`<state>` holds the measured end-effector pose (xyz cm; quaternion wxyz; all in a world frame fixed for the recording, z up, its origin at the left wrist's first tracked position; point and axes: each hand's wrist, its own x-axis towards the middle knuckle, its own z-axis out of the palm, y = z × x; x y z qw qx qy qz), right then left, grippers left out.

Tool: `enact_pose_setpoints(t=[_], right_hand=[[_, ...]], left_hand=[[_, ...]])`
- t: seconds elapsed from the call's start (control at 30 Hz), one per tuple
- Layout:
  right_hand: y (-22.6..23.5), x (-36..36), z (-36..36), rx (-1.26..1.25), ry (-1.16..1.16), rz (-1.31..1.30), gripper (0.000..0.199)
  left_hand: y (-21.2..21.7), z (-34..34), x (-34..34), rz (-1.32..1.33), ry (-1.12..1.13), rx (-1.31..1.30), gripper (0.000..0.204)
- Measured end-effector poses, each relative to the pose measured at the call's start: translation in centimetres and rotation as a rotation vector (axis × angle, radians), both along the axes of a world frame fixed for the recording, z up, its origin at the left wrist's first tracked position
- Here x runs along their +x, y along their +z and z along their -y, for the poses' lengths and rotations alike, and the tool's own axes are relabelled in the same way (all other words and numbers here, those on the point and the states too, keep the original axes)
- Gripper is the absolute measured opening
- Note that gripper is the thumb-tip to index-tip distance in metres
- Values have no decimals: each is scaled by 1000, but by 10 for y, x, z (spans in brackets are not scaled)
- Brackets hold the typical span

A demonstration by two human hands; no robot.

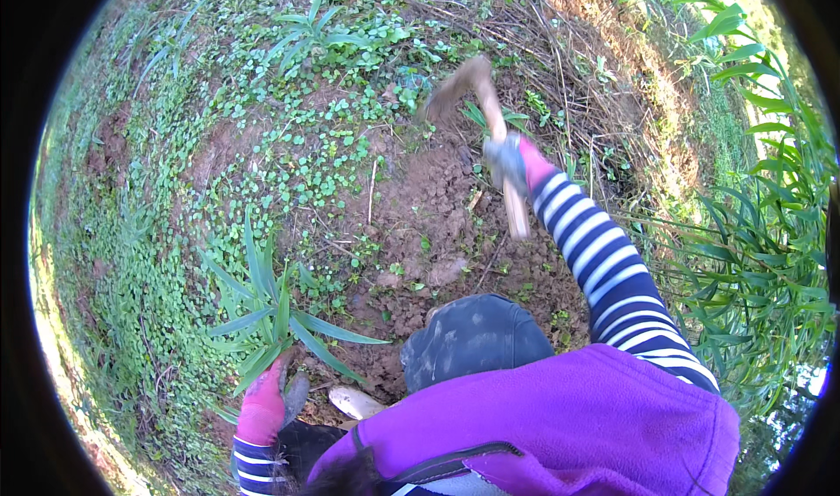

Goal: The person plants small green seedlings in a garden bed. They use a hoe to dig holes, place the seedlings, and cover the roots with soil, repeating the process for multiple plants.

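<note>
1. Two gloved hands are showing in my feed as I am watching from afar; both sleeves are striped navy and white under a purple fleece (560,417).
2. My right hand (507,159) is sitting at about one o'clock from the picture's centre, wrapped in a grey and pink glove and closing fully round the wooden handle of a hoe (490,120).
3. That hoe is hanging above the ground: its muddy blade is blurring at twelve o'clock, over the green weeds, while the handle's free end is pointing down toward five o'clock past the fist.
4. My left hand (262,404) is resting at seven o'clock, in a pink glove, with its fingers reaching up into the base of a long-leaved plant (271,308); I cannot tell whether it is gripping a leaf or only touching, as the fingertips are hiding among the blades.
5. Bare dug soil (420,207) is spreading through the middle, between the two hands, with clods and thin dry stems lying on it.
6. One knee in dark trousers (472,338) is bending at six o'clock, just below the soil patch.
7. Something pale and rounded (354,401) is lying near the left hand, toward its three o'clock; I cannot make out what it is.
8. Tall leafy stalks (770,234) are standing along the three o'clock edge.
</note>
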<state>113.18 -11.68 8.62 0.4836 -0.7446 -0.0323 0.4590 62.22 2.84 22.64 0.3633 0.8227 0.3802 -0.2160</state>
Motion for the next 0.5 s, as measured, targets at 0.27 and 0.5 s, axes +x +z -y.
enact_pose_setpoints(t=[0.27, 0.5], right_hand=[[38, 14, 36, 9, 96, -135, 16], [26, -43, 17, -21, 53, 11, 17]], left_hand=[[2, -1, 4, 41, -88, -2, 48], [1, -2, 9, 57, -123, 13, 48]])
